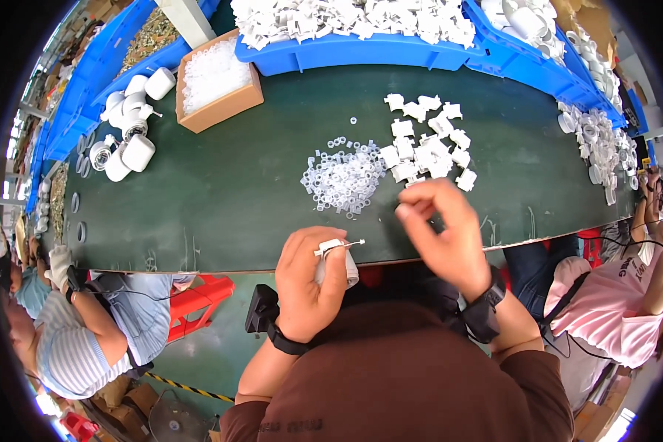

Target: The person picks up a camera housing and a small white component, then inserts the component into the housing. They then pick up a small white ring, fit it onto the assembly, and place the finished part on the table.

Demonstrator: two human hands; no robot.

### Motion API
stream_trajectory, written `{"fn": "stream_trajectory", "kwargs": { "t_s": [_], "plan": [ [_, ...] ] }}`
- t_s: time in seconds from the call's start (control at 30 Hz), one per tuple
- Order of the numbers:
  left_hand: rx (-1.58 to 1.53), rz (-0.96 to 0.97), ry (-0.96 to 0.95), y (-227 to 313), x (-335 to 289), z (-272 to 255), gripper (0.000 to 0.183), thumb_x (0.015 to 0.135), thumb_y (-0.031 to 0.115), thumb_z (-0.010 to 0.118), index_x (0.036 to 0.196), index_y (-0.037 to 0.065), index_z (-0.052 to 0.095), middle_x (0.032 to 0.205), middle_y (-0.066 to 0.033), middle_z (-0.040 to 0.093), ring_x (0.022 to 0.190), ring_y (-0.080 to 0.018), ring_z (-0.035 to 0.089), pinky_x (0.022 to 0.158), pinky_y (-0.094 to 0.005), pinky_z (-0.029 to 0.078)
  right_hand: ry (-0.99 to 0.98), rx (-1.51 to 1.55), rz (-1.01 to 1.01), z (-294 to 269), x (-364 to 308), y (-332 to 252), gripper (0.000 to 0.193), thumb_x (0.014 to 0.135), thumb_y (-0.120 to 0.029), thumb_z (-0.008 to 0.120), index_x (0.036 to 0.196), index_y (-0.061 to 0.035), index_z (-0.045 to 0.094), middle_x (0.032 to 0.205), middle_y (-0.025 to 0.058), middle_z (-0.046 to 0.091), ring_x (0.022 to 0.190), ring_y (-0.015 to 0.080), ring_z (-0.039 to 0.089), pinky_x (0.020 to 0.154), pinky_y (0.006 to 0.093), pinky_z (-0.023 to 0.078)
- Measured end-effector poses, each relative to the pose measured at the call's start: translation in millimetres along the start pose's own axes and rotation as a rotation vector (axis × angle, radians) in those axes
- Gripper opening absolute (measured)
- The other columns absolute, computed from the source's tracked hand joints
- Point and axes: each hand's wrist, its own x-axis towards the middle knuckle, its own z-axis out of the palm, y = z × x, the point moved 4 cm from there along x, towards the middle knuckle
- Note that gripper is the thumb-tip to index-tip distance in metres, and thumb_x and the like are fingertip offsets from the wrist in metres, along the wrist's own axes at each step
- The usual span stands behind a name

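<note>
My left hand (307, 283) is closed around a white plastic housing (351, 274) at the table's front edge. A thin shaft with a small white tip (359, 241) sticks out past the fingers to the right. Part of the housing is hidden by the hand. My right hand (449, 239) hovers just in front of a loose group of white plastic fittings (429, 151), its thumb and index finger curved with a gap between them and nothing visible there. Left of the fittings lies a heap of small translucent rings (342, 177), with one ring (353, 120) apart behind it.
Blue bins (361, 55) of white parts line the back. A cardboard box (221, 110) of clear pieces stands back left, near white rounded assemblies (136, 151). Clear cup-like parts (600, 144) lie at right. Co-workers sit on both sides, one beside a red stool (202, 298).
</note>
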Motion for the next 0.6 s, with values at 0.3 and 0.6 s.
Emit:
{"fn": "stream_trajectory", "kwargs": {
  "t_s": [0.3,0.6],
  "plan": [
    [-0.009,0.012,-0.007,1,2,3,0.007,0.094,0.008,0.063,0.095,0.002,0.066,0.103,-0.0128,0.07,0.093,-0.032,0.064,0.084,-0.039,0.051,-0.066,-0.515,-0.154,-21,15,7,0.029,0.089,-0.001,0.069,0.118,-0.0052,0.069,0.117,0.0123,0.066,0.106,0.0339,0.064,0.087,0.0422,0.054],
    [-0.119,0.011,-0.099,1,2,7,0.018,0.101,0.012,0.057,0.101,-0.002,0.068,0.115,-0.0167,0.069,0.097,-0.0234,0.065,0.087,-0.0343,0.051,-0.094,0.174,0.1,-15,10,-1,0.028,0.094,0.005,0.067,0.12,-0.0032,0.071,0.103,0.0044,0.069,0.096,0.0121,0.065,0.083,0.0282,0.054]
  ]
}}
